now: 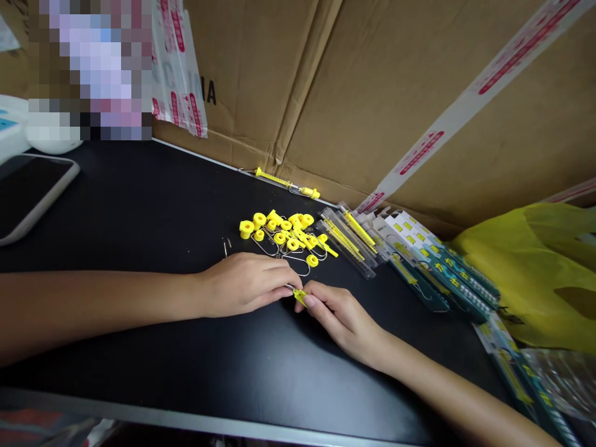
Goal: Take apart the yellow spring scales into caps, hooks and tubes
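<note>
My right hand (342,316) pinches a small yellow plastic part (300,297) between thumb and forefinger, above the near side of the black table (261,379). Out of that part a thin metal spring (289,287) runs toward my left hand (249,284), whose fingers are closed around its other end; the fingertips are partly hidden. Just beyond my hands lies a loose pile of yellow plastic pieces (292,244), mixed with springs and wire loops. An assembled yellow spring scale (274,179) rests against the back edge of the table.
Clear plastic tubes with yellow strips (347,239) lie right of the pile, beside green and white printed packages (437,267). Farther right sits a yellow plastic bag (531,267). Large cardboard boxes (363,93) wall off the back. At left lies a phone (35,192).
</note>
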A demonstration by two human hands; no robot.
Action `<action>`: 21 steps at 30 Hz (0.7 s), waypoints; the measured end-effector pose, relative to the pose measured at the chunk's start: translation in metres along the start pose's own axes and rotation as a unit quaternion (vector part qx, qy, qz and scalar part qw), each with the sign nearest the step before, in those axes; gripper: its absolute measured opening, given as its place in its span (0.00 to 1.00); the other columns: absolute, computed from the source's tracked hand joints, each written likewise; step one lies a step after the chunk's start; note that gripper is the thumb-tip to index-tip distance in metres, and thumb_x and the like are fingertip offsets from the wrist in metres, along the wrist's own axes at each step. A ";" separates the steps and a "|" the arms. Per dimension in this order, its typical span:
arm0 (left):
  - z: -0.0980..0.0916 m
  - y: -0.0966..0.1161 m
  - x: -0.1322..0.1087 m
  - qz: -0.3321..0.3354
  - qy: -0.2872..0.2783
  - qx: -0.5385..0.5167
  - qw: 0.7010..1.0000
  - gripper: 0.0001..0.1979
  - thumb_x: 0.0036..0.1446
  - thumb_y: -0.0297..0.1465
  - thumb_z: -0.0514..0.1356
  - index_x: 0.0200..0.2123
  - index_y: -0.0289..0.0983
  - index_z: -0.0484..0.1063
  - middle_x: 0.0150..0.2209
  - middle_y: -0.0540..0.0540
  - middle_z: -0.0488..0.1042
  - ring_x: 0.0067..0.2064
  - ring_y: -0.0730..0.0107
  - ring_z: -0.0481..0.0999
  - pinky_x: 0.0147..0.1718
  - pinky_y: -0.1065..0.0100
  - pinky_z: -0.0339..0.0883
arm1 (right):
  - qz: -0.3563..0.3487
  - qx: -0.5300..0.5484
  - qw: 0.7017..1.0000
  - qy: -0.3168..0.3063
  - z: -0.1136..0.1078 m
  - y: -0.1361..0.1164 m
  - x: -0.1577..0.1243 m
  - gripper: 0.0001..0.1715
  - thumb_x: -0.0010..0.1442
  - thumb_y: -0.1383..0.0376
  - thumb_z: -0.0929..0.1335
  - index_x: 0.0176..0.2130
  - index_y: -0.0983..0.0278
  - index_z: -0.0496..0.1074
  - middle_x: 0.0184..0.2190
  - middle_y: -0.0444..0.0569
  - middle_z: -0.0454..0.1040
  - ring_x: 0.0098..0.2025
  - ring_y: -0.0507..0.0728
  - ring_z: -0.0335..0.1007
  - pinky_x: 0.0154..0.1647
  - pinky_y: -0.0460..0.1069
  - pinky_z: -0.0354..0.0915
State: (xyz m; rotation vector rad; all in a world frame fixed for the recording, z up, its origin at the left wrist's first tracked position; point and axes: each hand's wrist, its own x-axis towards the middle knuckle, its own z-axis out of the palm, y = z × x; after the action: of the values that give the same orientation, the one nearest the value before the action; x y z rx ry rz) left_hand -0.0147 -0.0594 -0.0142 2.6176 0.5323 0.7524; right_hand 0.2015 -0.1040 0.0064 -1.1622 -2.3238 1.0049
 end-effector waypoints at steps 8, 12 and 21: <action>0.000 0.000 0.001 0.008 0.003 0.004 1.000 0.07 0.63 0.29 0.51 0.41 0.37 0.68 0.38 0.50 0.74 0.38 0.73 0.73 0.39 0.72 0.63 | 0.099 0.194 0.975 -0.037 0.002 -0.002 -0.001 0.21 0.65 0.54 0.58 0.33 0.66 0.68 0.20 0.39 0.55 0.21 0.47 0.48 0.21 0.43 0.49; -0.001 0.000 0.001 0.022 0.002 0.008 1.000 0.07 0.64 0.30 0.51 0.40 0.37 0.68 0.37 0.50 0.74 0.37 0.73 0.73 0.38 0.73 0.63 | 0.152 0.330 0.927 -0.087 0.001 -0.002 0.002 0.22 0.64 0.52 0.58 0.32 0.66 0.66 0.16 0.36 0.52 0.17 0.46 0.43 0.16 0.42 0.42; -0.001 0.002 0.001 0.018 0.004 0.055 0.998 0.08 0.64 0.31 0.50 0.38 0.36 0.67 0.35 0.50 0.73 0.34 0.73 0.72 0.34 0.72 0.61 | 0.084 0.062 0.994 0.004 0.004 -0.008 -0.005 0.10 0.63 0.58 0.63 0.40 0.62 0.61 0.22 0.38 0.57 0.22 0.47 0.51 0.23 0.43 0.50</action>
State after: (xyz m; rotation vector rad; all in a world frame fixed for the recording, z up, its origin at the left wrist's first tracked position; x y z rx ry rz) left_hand -0.0140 -0.0605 -0.0119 2.7337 0.5453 0.7648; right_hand 0.1985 -0.1130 0.0095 -1.3261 -2.1508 1.1833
